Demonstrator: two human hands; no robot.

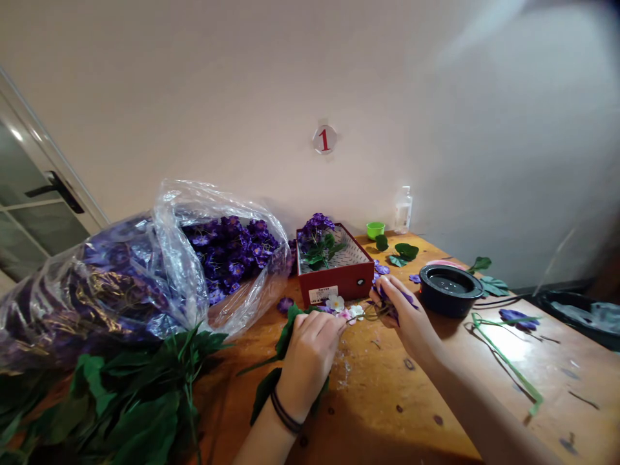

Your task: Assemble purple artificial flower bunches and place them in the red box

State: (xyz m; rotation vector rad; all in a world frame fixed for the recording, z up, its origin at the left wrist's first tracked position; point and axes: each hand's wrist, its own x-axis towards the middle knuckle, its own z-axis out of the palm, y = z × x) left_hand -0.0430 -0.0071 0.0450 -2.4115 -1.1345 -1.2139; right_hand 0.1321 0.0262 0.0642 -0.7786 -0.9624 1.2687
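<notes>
My left hand (310,349) is closed around a green leafy artificial stem (287,336) lying on the wooden table (387,400), with small white and pink blossoms (345,309) just past its fingers. My right hand (404,310) is closed on a purple fabric flower (393,303) at the other end of the same thin stem. Both hands sit just in front of a red box (334,281) that holds purple flowers and leaves.
A big clear plastic bag of purple flowers (145,278) lies at the left, over a pile of green leaves (126,400). A black round dish (449,289), loose leaves, a green cup (374,229) and a clear bottle (403,210) stand near the wall. A loose green stem (508,361) lies at right.
</notes>
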